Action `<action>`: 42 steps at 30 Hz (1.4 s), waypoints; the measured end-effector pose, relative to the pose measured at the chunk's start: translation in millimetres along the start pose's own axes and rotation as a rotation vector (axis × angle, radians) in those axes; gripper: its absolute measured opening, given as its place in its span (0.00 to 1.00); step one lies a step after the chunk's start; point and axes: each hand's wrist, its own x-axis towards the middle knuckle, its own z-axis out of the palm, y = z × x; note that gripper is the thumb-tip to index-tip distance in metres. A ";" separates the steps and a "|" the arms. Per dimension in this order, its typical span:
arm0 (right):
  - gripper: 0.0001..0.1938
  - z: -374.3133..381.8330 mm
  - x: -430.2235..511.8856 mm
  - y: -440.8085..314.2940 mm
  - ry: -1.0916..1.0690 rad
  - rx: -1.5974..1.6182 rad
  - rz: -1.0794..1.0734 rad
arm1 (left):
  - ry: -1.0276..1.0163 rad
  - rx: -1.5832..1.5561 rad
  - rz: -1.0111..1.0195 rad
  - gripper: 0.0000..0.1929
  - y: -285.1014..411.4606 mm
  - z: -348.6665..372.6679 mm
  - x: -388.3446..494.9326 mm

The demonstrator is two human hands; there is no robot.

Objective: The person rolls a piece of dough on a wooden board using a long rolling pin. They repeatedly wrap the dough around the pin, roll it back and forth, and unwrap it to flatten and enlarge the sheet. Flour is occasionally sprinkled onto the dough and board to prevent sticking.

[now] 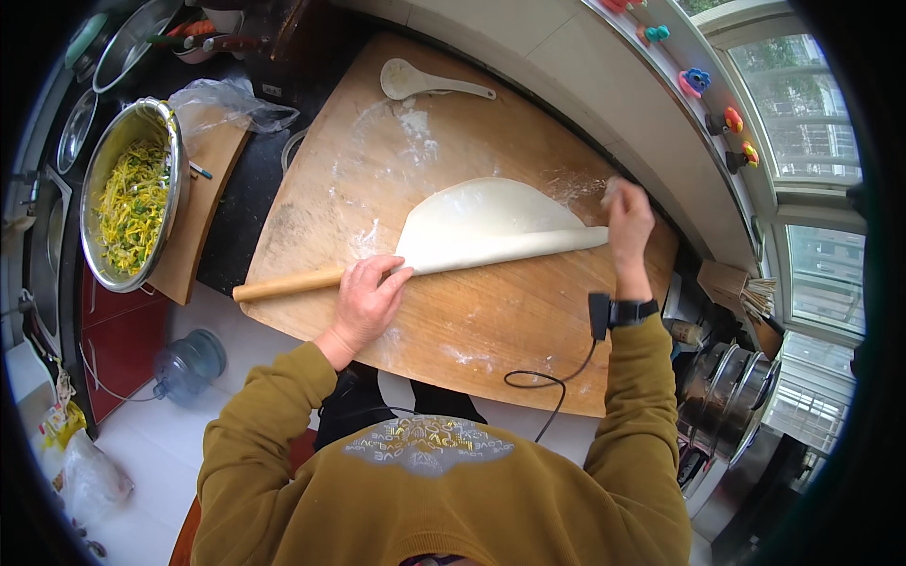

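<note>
A thin pale sheet of dough [481,212] lies on a floured wooden board [453,325]. Its near edge is rolled into a tube, apparently around the wooden rolling pin [287,285], whose bare left end sticks out past the dough. My left hand [368,293] lies over the pin at the dough's left end, thumb and fingertips touching the dough edge. Just beyond the tube's right end, my right hand [628,216] is raised with curled fingers. Something whitish shows at its fingertips, too blurred to identify.
A white ladle [407,79] lies at the board's far edge, near scattered flour [417,127]. To the left, a metal bowl [94,244] holds shredded yellow and green food. A cable [545,378] trails from my right wrist over the board. Stacked pots [722,400] stand at right.
</note>
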 end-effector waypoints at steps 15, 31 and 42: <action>0.29 46.8 -55.8 -4.7 -0.382 -0.283 -0.524 | -0.057 0.229 0.027 0.26 -9.3 3.9 37.4; 0.20 -52.8 -62.6 99.9 -0.436 -0.541 -0.159 | -0.263 0.166 -0.053 0.27 17.6 -13.3 -19.9; 0.16 -107.4 -148.6 138.9 -0.341 -0.486 0.025 | -0.530 -0.057 -0.009 0.25 58.5 -20.7 -62.4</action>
